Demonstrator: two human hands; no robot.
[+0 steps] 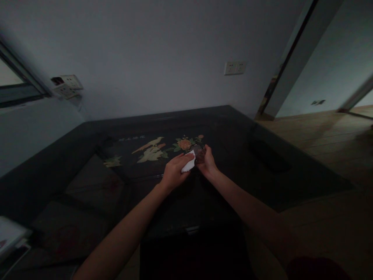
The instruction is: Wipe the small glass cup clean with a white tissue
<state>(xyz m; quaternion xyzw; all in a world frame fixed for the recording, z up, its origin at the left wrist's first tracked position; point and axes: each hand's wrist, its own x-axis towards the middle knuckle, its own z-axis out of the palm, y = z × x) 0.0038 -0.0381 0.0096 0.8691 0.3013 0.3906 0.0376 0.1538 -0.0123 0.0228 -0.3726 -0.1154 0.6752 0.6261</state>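
Note:
My left hand (174,172) is closed round a small white cloth or tissue (189,163) and presses it against a small clear glass (199,152). My right hand (208,162) grips that glass from the right side, fingers wrapped round it. Both hands hover just above a dark table (262,171), close to its painted inlay of birds and flowers (154,149). The room is dim, so the glass is hard to make out in detail.
The dark table fills the middle of the view and stands against a pale wall with a socket plate (234,67). More sockets (66,86) sit by a window at the left. Wooden floor (326,132) and a doorway lie to the right. Something white (10,233) lies at the lower left.

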